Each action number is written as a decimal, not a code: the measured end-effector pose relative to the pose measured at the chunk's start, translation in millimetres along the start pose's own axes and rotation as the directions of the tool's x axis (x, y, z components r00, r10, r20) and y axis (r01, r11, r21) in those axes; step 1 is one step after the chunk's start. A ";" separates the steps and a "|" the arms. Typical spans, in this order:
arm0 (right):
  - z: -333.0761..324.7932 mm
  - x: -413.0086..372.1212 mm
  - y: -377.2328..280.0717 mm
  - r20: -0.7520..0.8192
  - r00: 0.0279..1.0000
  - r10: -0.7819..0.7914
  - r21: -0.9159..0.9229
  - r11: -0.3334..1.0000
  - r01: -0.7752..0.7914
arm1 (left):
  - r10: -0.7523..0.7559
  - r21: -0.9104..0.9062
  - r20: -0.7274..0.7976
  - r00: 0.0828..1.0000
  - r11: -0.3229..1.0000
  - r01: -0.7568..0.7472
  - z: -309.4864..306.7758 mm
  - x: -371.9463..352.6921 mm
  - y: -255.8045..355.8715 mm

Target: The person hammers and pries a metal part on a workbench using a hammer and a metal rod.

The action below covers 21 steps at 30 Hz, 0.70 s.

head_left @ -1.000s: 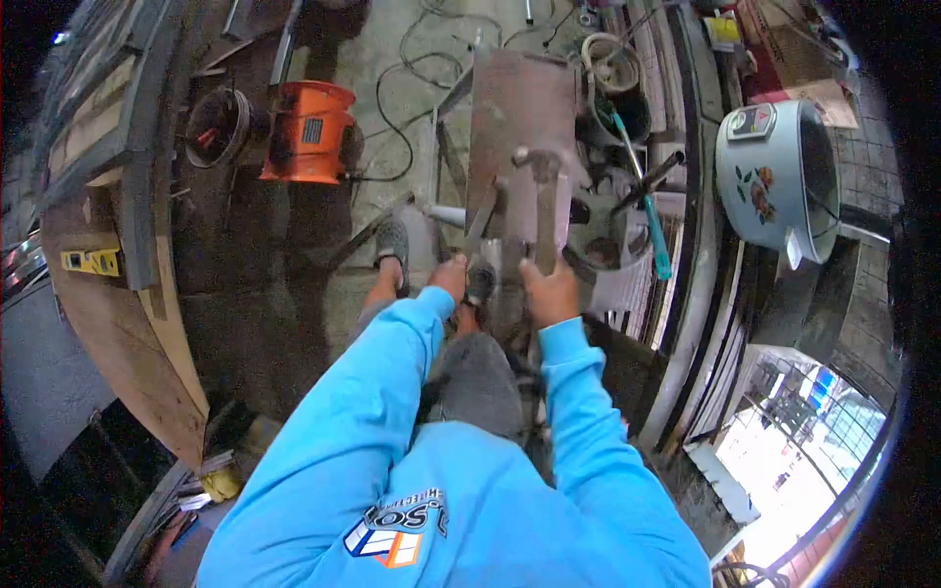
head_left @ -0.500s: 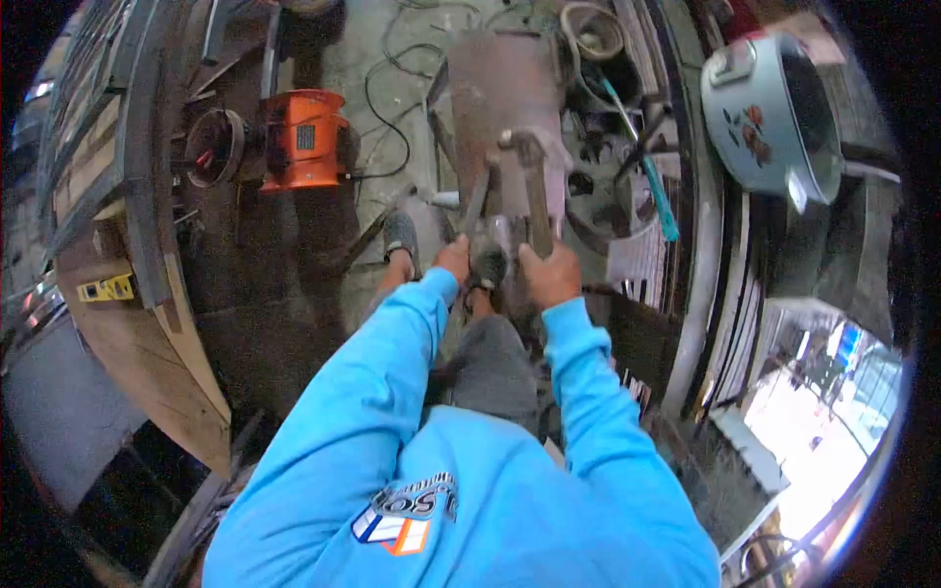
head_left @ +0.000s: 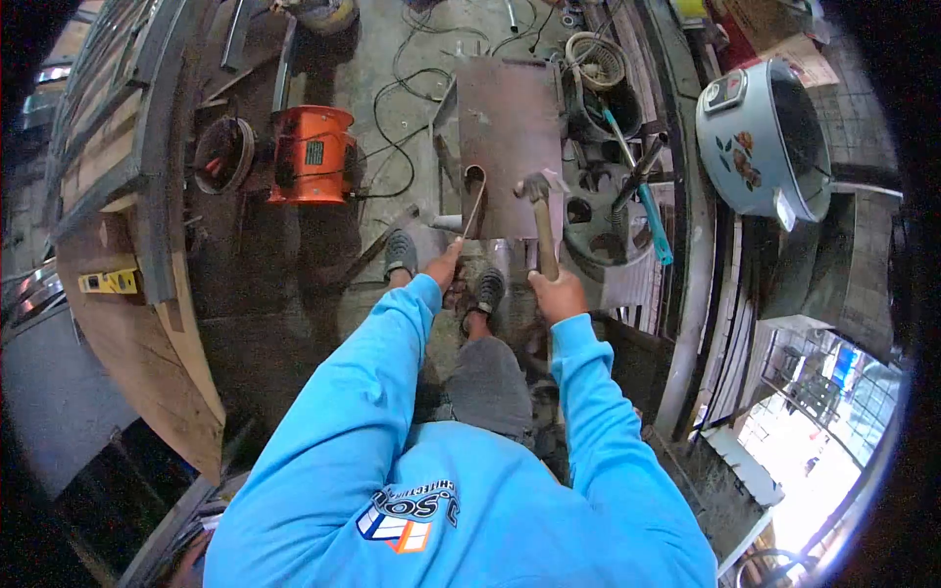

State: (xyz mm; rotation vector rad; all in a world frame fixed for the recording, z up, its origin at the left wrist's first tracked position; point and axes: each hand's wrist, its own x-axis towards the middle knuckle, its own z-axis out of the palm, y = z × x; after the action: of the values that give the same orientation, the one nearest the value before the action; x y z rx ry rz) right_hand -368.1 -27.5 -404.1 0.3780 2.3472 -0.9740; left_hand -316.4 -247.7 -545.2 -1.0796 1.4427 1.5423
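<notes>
My left hand (head_left: 446, 267) is closed round the near end of a thin flat metal strip (head_left: 477, 210), whose far end is bent into a round curl. The curl overlaps the left side of a rust-brown metal work surface (head_left: 510, 118). In my right hand (head_left: 559, 296) is the wooden handle of a hammer (head_left: 542, 218). Its head is over the right part of the same surface, a short way to the right of the strip. My feet in dark clogs (head_left: 489, 290) are just below the near edge.
An orange blower (head_left: 312, 155) stands on the left with a black cable (head_left: 404, 176) trailing from it. At the right are a bucket with a basket (head_left: 595, 61), a teal-handled tool (head_left: 655, 223) and a pale flowered pot (head_left: 735, 147). A yellow level (head_left: 110, 283) lies far left.
The hammer has come down and slightly right, nearer to me. The strip has turned in my left hand so that its curled end shows. The view has sharpened.
</notes>
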 end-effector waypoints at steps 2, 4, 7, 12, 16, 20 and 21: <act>-15.9 -5.3 -24.8 -0.070 0.976 -0.205 0.066 0.976 0.210 | 0.254 0.331 -0.081 0.964 0.919 -0.214 0.6 6.9 -6.2; -32.8 -18.7 -55.9 -0.153 0.924 -0.351 0.166 0.912 0.374 | 0.173 0.371 -0.089 0.981 0.920 -0.129 2.8 0.6 3.2; -36.5 -27.6 -88.2 -0.202 0.911 -0.358 0.450 0.793 0.411 | 0.286 0.512 0.038 0.958 0.817 -0.264 -0.6 40.6 -26.5; 62.2 59.1 -3.7 -0.224 0.817 -0.532 -0.219 0.844 0.489 | 0.410 0.441 0.127 0.903 0.793 -0.421 2.3 90.1 -68.5; 48.9 63.7 -14.0 -0.097 0.940 -0.326 -0.281 0.915 0.288 | 0.231 0.388 0.176 0.957 0.877 -0.284 -4.0 34.7 2.4; 7.7 -7.3 -75.3 -0.218 0.898 -0.383 0.102 0.906 0.411 | 0.426 0.418 0.248 0.870 0.763 -0.493 1.8 53.6 -35.9; 16.3 -0.3 -63.0 -0.276 0.848 -0.452 0.006 0.882 0.471 | 0.466 0.350 0.241 0.852 0.777 -0.524 3.1 64.8 -46.6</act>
State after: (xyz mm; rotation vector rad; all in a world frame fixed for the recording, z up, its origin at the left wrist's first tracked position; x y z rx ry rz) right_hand -390.0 -83.0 -378.2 -0.0474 2.7241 -1.3024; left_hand -296.8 -242.3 -622.4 -0.3371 1.9398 1.5213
